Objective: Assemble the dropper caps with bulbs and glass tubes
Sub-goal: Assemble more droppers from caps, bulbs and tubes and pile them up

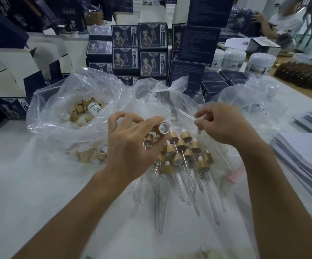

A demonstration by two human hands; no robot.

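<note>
The glass tube (192, 116) pinched by the right hand (224, 124) is so clear against the crumpled plastic bag (170, 101) that its far end cannot be traced, and the left hand (130, 144) covers part of the pile of finished droppers (181, 156). Both forearms run out of the bottom edge. The print on the dark blue boxes (138, 47) is too small to read, and the person (280, 21) at the far right corner is blurred and partly cut off.
</note>
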